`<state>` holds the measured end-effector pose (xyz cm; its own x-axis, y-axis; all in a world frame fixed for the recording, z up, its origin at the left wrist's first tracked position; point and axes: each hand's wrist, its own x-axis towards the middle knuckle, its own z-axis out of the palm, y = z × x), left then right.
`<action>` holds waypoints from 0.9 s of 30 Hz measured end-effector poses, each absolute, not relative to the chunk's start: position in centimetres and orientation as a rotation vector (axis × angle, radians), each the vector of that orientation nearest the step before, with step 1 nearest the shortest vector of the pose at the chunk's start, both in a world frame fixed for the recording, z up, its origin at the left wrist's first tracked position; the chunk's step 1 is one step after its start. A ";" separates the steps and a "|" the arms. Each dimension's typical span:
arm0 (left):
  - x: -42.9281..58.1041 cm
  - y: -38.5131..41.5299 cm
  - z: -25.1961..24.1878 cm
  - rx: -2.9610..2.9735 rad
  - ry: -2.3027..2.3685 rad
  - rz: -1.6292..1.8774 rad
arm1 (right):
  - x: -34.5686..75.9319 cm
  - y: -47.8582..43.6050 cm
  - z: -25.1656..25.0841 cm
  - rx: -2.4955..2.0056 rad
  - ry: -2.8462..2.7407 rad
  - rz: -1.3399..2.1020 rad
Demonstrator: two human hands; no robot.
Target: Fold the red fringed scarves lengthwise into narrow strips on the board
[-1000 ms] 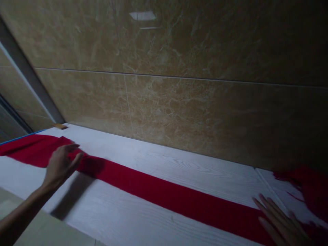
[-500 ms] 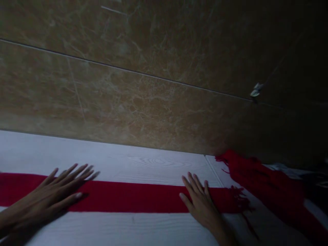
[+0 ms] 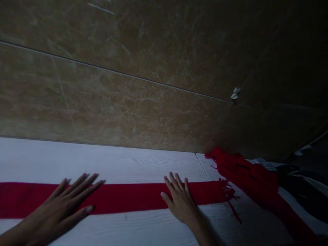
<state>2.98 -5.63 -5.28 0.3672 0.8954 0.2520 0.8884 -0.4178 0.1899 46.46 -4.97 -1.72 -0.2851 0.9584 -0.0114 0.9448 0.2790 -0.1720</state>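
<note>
A long red scarf point(image 3: 128, 197) lies flat across a white wood-grain surface point(image 3: 143, 223), its fringed end toward the right. Fingers spread, my left hand point(image 3: 69, 206) rests over the left part of the scarf. My right hand point(image 3: 180, 198) lies palm down on it nearer the fringe, also with fingers apart. Neither hand grips anything. The scarf's left end runs out of view.
Another red fringed cloth point(image 3: 248, 181) lies bunched at the right, beside dark items point(image 3: 302, 191) that are hard to make out. A brown marbled tile wall point(image 3: 153, 109) rises behind the surface, with a small pale hook-like fitting point(image 3: 235, 93) on it.
The view has shifted rightward, so the wall fitting and bunched cloth appear further left. My left hand has slid a little right along the scarf; both hands stay flat.
</note>
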 end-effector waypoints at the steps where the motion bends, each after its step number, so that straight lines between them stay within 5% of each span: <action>1: 3.8 -6.1 -4.2 2.541 1.686 0.366 | 46.8 -4.9 -1.9 -1.844 -2.454 0.189; 10: 4.3 -7.2 0.7 2.363 1.805 0.067 | 61.1 -2.1 -10.8 -1.536 -2.495 -0.339; 19: 1.8 -7.1 -1.4 2.274 1.964 0.073 | 62.4 -3.0 -8.7 -1.839 -2.427 -0.108; 27: 4.2 -5.1 1.9 2.364 1.903 0.086 | 62.1 -3.1 -8.4 -1.831 -2.423 -0.064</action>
<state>4.22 -5.07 1.89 0.2148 0.9764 -0.0216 0.9705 -0.2108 0.1173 62.06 -3.12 -8.39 -0.2699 0.9569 0.1077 0.9612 0.2743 -0.0290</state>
